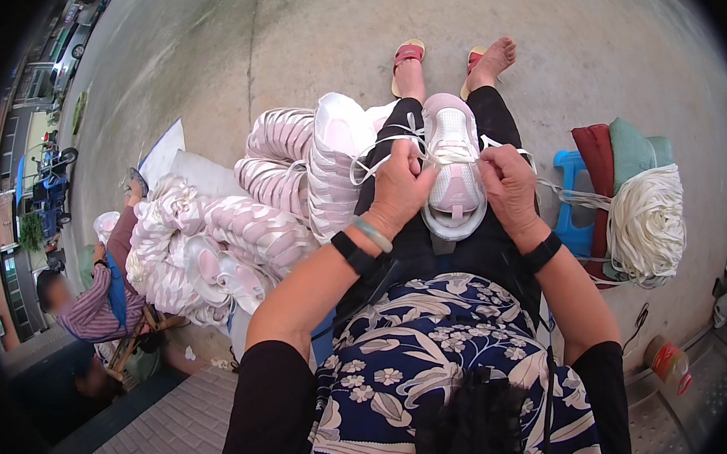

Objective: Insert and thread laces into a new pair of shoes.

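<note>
A pink and white sneaker upper (454, 197) lies across my lap, its rounded toe pointing away from me. White shoelace (451, 151) crosses its front, and loose lace trails off to both sides. At the upper's left edge, my left hand (403, 184) is closed in a pinch on the lace. My right hand (510, 185) pinches lace at the right edge, its fingers curled. The exact spot each set of fingertips grips is partly hidden.
Stacked pink and white uppers (292, 169) and a larger heap (205, 246) lie to my left. On my right, a bundle of white laces (648, 224) rests over cloths on a blue stool (574, 187). A bottle (670, 363) stands lower right. Another person (103, 304) sits far left.
</note>
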Tool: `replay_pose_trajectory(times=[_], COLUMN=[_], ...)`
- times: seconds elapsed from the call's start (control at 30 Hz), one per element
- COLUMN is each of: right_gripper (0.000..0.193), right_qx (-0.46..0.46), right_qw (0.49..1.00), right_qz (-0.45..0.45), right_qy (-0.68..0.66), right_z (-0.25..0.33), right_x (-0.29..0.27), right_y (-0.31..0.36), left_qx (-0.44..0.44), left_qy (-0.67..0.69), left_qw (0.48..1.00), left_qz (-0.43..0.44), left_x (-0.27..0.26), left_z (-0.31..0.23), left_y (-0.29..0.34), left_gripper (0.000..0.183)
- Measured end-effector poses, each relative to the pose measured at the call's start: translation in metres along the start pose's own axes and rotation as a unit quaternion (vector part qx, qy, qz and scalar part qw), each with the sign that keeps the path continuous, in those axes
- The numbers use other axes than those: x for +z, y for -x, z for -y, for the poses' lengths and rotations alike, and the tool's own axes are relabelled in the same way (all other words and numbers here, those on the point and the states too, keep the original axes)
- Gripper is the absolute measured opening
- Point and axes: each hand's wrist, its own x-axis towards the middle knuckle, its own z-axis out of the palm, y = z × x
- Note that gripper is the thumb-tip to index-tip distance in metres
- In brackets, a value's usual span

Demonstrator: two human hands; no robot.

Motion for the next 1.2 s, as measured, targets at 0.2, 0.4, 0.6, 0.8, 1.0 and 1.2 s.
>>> replay_pose_trajectory(times=[0.2,0.4,0.6,0.8,1.0,1.2], right_gripper=[0.005,0.008,0.007,0.007,0.005,0.007], right_qx=[-0.182,-0.181,-0.171,-0.185,-0.18,-0.131], right_qw=[0.969,0.957,0.955,0.947,0.924,0.906], right_qz=[0.103,0.134,0.129,0.12,0.167,0.27], right_qy=[0.13,0.183,0.203,0.234,0.293,0.297], right_z=[0.013,0.015,0.014,0.016,0.029,0.044], right_x=[0.023,0.043,0.049,0.05,0.044,-0.029], right_y=[-0.005,-0.008,-0.006,-0.006,-0.011,-0.002], left_qx=[0.06,0.039,0.003,0.009,-0.029,0.076], left_qy=[-0.084,-0.061,-0.017,-0.023,-0.008,-0.087], left_qw=[0.993,0.994,0.995,0.997,0.998,0.992], left_qz=[0.064,0.08,0.097,0.078,0.055,0.048], left_x=[-0.005,-0.005,-0.006,-0.003,-0.001,-0.01], left_z=[0.001,0.009,0.011,0.01,0.01,-0.004], left_y=[0.006,0.005,0.003,0.004,0.005,0.008], left_gripper=[0.039,0.028,0.028,0.029,0.03,0.028])
